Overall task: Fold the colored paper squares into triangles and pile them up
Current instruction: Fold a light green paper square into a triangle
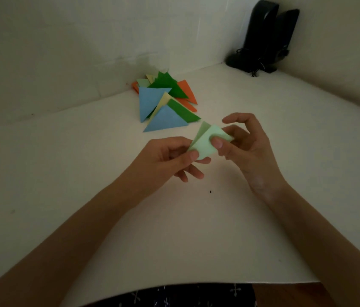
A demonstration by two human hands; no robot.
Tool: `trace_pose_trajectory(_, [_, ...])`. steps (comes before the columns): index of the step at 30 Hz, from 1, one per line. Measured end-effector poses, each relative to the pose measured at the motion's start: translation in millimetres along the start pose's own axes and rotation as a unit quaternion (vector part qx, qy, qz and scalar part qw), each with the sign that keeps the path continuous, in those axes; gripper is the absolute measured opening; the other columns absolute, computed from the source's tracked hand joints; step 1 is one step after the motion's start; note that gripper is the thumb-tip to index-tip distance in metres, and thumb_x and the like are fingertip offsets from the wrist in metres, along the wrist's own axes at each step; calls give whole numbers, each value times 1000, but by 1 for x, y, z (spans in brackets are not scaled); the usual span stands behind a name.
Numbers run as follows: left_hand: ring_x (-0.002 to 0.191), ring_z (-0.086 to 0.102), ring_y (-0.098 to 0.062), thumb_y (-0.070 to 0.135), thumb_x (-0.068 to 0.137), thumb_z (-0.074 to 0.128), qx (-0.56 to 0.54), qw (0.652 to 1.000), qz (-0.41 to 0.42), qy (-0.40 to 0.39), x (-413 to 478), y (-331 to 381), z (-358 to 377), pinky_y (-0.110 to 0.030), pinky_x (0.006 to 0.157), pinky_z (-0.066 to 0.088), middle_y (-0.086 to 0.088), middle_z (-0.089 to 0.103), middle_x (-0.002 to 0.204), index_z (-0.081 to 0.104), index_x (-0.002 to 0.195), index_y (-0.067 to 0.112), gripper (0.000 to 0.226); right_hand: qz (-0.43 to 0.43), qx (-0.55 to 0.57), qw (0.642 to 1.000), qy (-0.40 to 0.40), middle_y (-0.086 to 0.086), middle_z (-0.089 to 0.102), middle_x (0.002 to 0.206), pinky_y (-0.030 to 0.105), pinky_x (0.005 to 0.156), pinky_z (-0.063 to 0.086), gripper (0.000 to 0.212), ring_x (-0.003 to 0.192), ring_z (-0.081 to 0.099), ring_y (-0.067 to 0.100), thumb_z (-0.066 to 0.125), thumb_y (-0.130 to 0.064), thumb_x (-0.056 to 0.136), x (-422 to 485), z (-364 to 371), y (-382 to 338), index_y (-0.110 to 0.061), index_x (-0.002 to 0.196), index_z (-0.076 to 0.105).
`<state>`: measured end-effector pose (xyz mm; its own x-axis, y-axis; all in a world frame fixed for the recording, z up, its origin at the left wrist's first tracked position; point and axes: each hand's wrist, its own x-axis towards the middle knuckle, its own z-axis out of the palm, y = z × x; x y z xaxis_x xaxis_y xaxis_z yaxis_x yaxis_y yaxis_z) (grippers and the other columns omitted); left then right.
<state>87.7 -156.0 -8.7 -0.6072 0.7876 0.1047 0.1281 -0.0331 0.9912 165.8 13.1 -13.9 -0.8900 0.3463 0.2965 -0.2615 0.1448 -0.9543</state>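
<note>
Head view: at frame centre, a pale green paper (pixel 205 144) is pinched by left hand (pixel 172 159) and right hand (pixel 244 147); corners should be matched before creasing.

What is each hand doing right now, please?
Left hand: pinches the light green paper.
Right hand: pinches the same paper.

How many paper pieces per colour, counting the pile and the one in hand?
Blue paper: 2
Dark green paper: 2
Orange paper: 3
Pale yellow paper: 2
Pale green paper: 2 (one pinched between left hand and right hand)
Total: 11 that I can tell apart; overlaps may hide more.
</note>
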Motion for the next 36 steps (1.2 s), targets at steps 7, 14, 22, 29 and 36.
trace_pose_trajectory(7, [76,70,-10,-3,89,54,16,999,2,29,2,-6,-2,-18,62,53,9,72,78,61,98,14,21,7,-94,995,4,9,64,75,37,65,43,9,69,54,21,74,-22,77,-1,-1,5,-17,75,66])
trace_pose_trajectory(14, [72,71,-13,10,88,59,5,995,-7,95,3,-5,-4,-19,61,55,0,73,77,66,90,7,8,-16,-109,994,-7,-9,64,81,38,66,46,15,72,57,15,74,-21,76,-1,0,3,-22,86,62])
trace_pose_trajectory(22, [77,71,-14,0,81,62,-30,992,63,103,4,-2,-5,-20,67,55,3,73,78,60,95,14,20,16,-52,998,-36,9,65,80,21,60,48,37,66,60,15,71,-22,71,0,0,-1,-25,104,56])
trace_pose_trajectory(29, [84,65,1,-16,78,61,22,989,112,93,4,-8,-6,-13,75,48,17,69,82,61,84,17,33,-112,-111,985,-68,0,55,97,38,62,46,40,78,54,29,68,-9,76,2,-10,8,-41,94,52])
trace_pose_trajectory(36, [90,64,-1,5,75,67,143,962,176,153,5,-13,-8,-13,81,49,17,68,90,67,85,20,19,-167,-190,966,-48,-6,56,99,42,68,47,25,84,57,23,66,2,74,5,-11,14,-20,87,62])
